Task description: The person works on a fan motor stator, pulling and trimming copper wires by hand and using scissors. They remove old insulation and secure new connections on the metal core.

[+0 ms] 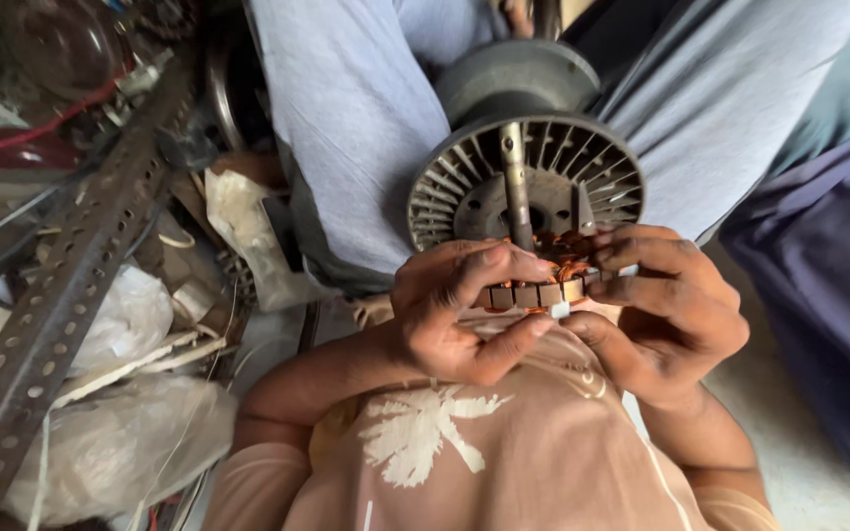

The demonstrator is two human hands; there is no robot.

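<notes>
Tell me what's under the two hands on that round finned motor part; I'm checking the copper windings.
Between the left hand and right hand show orange copper windings and a row of laminated segments on the finned motor part. The fingers cover the remaining windings.

Peach shirt (white palm print), short sleeves; grey trousers.

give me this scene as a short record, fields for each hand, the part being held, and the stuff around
left hand: grips the near rim of the motor stator, thumb under it
right hand: pinches the same rim from the other side
motor stator: grey finned ring with copper windings and a central shaft, resting between the person's knees
perforated metal bar: lies diagonally at left
plastic bags: crumpled beside the bar
wires: tangled at far left
</notes>
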